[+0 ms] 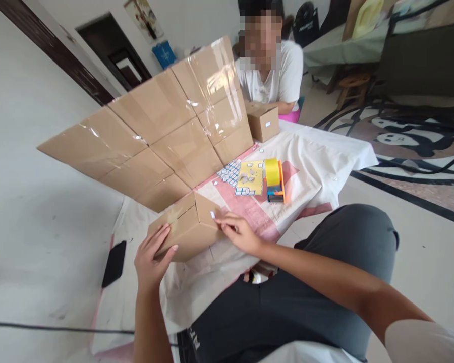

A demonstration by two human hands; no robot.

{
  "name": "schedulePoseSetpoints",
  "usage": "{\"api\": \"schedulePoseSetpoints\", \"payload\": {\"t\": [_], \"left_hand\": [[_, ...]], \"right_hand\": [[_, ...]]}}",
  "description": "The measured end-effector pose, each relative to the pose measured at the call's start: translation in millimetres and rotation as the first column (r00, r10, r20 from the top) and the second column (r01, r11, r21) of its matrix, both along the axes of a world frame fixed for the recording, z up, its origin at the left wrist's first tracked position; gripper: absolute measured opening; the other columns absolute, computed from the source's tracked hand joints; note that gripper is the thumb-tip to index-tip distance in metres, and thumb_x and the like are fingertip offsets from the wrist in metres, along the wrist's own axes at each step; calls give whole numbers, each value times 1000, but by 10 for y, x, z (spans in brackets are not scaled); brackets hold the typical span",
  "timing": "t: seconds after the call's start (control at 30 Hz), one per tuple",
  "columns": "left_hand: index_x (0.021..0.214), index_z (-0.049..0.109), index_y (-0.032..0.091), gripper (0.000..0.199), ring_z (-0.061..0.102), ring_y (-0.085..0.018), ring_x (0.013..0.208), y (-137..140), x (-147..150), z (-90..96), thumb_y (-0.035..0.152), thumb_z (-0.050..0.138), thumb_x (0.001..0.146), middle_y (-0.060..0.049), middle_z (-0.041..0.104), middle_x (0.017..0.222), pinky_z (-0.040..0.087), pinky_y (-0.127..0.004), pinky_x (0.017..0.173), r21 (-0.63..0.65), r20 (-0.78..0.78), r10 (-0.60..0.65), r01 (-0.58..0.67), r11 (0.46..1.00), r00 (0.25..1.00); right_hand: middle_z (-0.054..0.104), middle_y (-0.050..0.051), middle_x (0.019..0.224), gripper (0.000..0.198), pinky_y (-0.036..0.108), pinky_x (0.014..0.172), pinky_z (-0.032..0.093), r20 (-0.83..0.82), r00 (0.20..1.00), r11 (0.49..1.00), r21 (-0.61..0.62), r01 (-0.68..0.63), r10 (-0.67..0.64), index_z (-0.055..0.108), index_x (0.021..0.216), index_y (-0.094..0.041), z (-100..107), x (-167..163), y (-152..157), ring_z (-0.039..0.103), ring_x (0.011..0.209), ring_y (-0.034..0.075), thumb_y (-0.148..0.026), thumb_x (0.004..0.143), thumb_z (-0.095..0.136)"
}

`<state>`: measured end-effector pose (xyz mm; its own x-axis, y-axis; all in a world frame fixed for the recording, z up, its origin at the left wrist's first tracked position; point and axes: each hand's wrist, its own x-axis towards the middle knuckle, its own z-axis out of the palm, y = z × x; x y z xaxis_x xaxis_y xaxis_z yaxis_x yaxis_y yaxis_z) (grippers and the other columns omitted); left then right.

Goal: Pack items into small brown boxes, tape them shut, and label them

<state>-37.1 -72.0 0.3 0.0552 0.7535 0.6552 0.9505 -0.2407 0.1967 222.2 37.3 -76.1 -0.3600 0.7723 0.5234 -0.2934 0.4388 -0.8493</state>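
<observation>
Head view: left fingers (153, 244) apart on rectangular cardboard box (191, 229), right fingers (231, 220) curled together.

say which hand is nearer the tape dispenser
Right. The right hand is at the white label on the near cardboard box, apart from the tape dispenser but nearer to it; the left hand rests on the box's opposite end, farther away.
</observation>
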Motion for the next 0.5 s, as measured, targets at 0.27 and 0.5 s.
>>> {"api": "schedulePoseSetpoints", "payload": {"t": [0.27, 0.5], "left_hand": [[141, 58, 34, 50, 67, -29, 121, 41, -190, -99, 34, 64, 92, -4, 71, 133, 53, -46, 101, 48, -133, -79, 86, 995, 988], [142, 57, 36, 50, 65, -29, 124, 87, -217, -113, 30, 59, 92, -3, 71, 133, 58, -44, 97, 73, -218, -182, 202, 977, 959]], "right_hand": [[27, 22, 162, 124, 44, 110, 43, 312, 949, 965, 227, -129, 54, 14, 166, -20, 116, 107, 240, 38, 146, 35, -47, 69, 86], [31, 24, 158, 158, 46, 109, 44, 577, 815, 944, 241, -226, 48, -7, 166, -23, 453, 191, 312, 50, 136, 42, -53, 47, 94]]}}
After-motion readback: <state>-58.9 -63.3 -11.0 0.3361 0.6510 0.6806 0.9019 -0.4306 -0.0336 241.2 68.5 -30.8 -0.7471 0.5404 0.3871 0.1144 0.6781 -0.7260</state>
